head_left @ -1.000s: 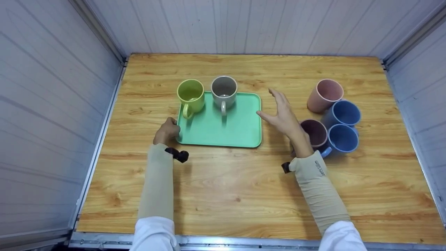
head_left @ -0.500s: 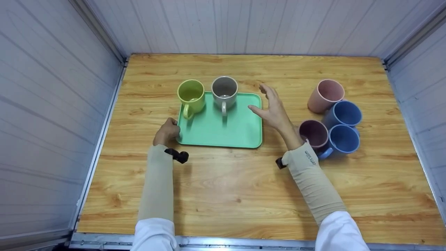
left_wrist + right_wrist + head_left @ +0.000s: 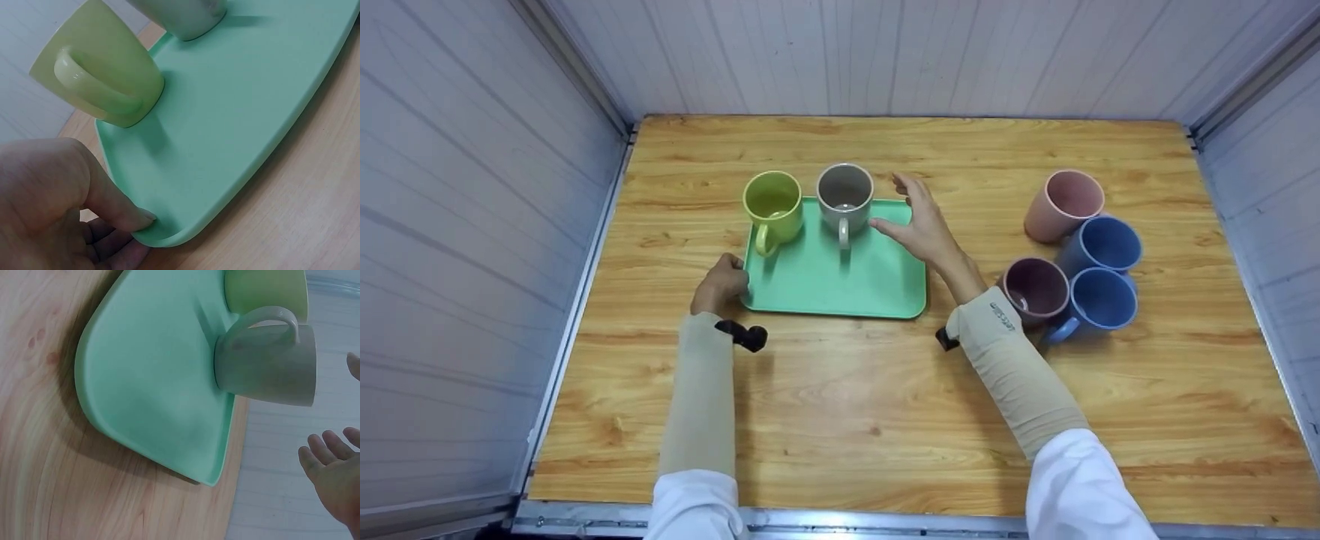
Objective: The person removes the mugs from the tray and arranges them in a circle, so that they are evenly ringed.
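A green tray [image 3: 840, 281] holds a yellow-green mug [image 3: 772, 206] and a grey mug [image 3: 844, 196] along its far side, both handles toward the near edge. My left hand [image 3: 720, 285] pinches the tray's near left corner; in the left wrist view the thumb of that hand [image 3: 62, 197] lies inside the rim, with the other fingers outside and below. Fingers spread, my right hand [image 3: 921, 225] hovers over the tray's right part, just right of the grey mug and apart from it. The right wrist view shows this hand [image 3: 337, 481] holding nothing beside the grey mug [image 3: 267, 363].
Right of the tray stand a pink mug [image 3: 1061, 206], two blue mugs [image 3: 1106, 244] and a dark purple mug [image 3: 1035, 289], grouped close together. Pale panels [image 3: 840, 60] rise behind and on both sides of the wooden table [image 3: 825, 420].
My right hand has moved left, from beside the tray's right edge to near the grey mug, its fingers still spread. The left hand has stayed at the corner, and the mugs have not moved.
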The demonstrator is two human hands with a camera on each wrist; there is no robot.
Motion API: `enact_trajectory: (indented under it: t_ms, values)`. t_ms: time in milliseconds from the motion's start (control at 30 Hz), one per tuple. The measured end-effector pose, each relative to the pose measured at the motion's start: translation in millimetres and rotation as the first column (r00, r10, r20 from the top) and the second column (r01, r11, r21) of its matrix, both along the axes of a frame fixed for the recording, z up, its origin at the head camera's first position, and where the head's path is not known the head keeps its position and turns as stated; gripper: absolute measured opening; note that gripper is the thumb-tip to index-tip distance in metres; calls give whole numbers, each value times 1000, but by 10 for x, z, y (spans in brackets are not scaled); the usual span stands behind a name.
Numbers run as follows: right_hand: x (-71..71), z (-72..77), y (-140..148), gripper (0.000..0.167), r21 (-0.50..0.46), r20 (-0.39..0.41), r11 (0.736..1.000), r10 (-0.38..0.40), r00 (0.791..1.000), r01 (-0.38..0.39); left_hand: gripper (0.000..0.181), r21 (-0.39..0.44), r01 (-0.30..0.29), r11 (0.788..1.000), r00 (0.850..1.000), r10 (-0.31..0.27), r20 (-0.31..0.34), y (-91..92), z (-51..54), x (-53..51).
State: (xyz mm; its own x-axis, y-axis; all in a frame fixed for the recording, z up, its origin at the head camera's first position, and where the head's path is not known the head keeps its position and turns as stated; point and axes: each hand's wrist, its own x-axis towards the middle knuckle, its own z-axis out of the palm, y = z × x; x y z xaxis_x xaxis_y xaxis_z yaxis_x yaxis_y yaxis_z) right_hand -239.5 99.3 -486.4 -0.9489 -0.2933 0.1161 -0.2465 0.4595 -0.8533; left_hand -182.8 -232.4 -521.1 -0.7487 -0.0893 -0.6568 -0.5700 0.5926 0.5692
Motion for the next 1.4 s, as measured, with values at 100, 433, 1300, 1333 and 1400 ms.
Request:
enact_trajectory:
  t_ms: [100, 433, 1300, 1333, 1400]
  values:
    - [-40, -21, -38, 85, -10, 16, 1000, -3, 1000, 3, 39, 12, -5, 1000, 1000, 5, -3, -2, -13, -12]
    - [-152, -55, -191, 87, -20, 55, 1000, -11, 998, 12, 42, 26, -6, 1000, 1000, 6, 2, -1, -17, -26]
    - [-328, -180, -337, 95, -22, 142, 1000, 22, 990, -19, 37, 38, -10, 999, 1000, 10, -15, -18, -36, 4]
    - [-331, -175, -343, 96, -16, 142, 1000, 21, 990, -19, 37, 37, -6, 999, 1000, 6, -16, -19, -37, 4]
    - [-342, -166, -359, 96, -7, 142, 1000, 20, 990, -20, 35, 32, -3, 999, 1000, 3, -18, -20, -38, 3]
